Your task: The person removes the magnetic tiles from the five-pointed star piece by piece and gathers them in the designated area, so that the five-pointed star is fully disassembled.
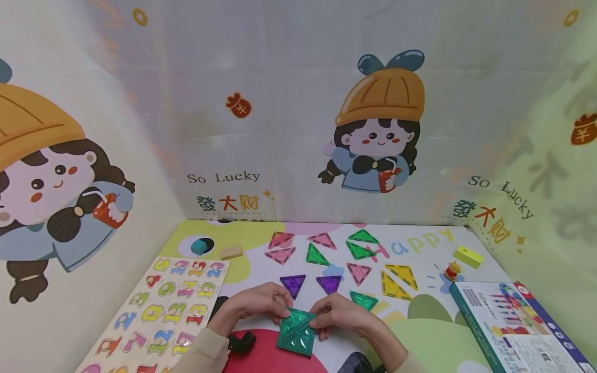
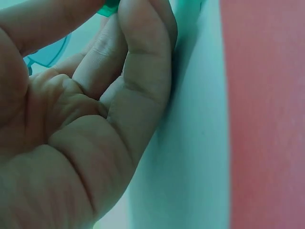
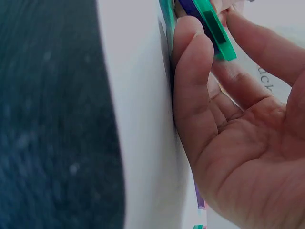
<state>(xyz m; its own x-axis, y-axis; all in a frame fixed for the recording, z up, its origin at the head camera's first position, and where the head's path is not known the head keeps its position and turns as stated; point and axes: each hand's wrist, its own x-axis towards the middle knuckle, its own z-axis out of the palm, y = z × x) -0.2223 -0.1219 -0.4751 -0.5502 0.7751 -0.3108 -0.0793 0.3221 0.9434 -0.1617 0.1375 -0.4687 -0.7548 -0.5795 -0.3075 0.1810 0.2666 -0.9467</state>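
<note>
In the head view, two teal-green triangular magnetic tiles lie side by side as a square, with a diagonal seam between them. My left hand pinches the square's upper left corner between thumb and fingers. At the upper right corner my right hand pinches it too. The right wrist view shows the green tile edge between thumb and fingers, with a dark purple strip beside it. Only a scrap of green tile shows in the left wrist view. Beyond the hands lie two purple triangle tiles.
Pink tiles, green tiles and yellow tiles lie farther back. A wooden number board is at left, a printed box at right. A small figurine and yellow block stand behind the box.
</note>
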